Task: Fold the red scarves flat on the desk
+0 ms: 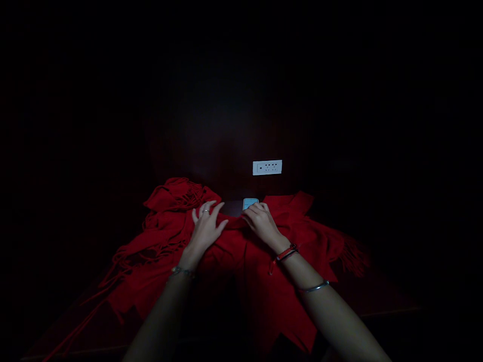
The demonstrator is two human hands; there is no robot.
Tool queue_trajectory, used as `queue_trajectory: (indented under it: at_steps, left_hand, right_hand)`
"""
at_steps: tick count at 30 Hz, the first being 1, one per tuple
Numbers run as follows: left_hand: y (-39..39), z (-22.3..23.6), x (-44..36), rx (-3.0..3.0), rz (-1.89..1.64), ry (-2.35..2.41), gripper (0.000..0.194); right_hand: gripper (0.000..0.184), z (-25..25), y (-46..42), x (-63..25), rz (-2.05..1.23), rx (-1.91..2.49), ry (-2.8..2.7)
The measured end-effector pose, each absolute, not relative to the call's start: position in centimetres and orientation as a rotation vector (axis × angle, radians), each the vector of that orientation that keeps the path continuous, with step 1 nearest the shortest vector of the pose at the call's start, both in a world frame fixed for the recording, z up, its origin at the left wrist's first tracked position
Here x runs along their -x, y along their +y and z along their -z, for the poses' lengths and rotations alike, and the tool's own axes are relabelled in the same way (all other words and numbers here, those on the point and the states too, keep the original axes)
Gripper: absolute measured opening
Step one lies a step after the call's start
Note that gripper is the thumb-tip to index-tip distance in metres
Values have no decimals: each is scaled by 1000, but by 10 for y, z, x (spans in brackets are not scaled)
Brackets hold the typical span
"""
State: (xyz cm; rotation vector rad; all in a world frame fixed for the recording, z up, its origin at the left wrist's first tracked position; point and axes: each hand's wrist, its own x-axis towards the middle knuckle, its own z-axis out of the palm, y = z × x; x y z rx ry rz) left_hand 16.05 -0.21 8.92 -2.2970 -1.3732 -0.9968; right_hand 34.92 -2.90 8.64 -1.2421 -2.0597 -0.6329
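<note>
A red fringed scarf [260, 271] lies spread and rumpled over a dark table, its near part hanging towards me. My left hand [206, 224] rests over the cloth left of centre, fingers spread, with a ring on one finger. On the right, my right hand [261, 221] has its fingers bent together at the scarf's far edge, pinching the cloth. Just behind those fingers is a phone [250, 202] with a lit screen, partly covered by the hand. More bunched red fabric with fringe [173, 193] is heaped at the far left.
A white socket panel [267, 167] is fixed to the dark wall behind the table. The table's front edge [392, 311] shows faintly at lower right. Most of the surroundings are too dark to make out.
</note>
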Motion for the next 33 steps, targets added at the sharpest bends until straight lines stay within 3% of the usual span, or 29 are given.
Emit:
queue_trajectory:
  at_steps: [5, 14, 18, 22, 33]
  left_hand:
    - [-8, -82, -180, 2502, 957, -1169, 18]
    - [2, -97, -147, 2039, 1042, -1629, 23]
    - [-3, -86, -165, 2320, 1003, -1344, 38]
    - [-7, -84, -178, 2512, 977, -1198, 20]
    - [-5, -87, -177, 2499, 1155, -1238, 19]
  right_hand:
    - [14, -87, -32, -343, 598, 1177, -2062]
    - [16, -85, -26, -356, 584, 1314, -1970]
    - [16, -85, -28, -348, 608, 1267, -2002]
    - [17, -85, -29, -343, 553, 1222, -1984]
    - [18, -85, -30, -347, 403, 1165, -1942]
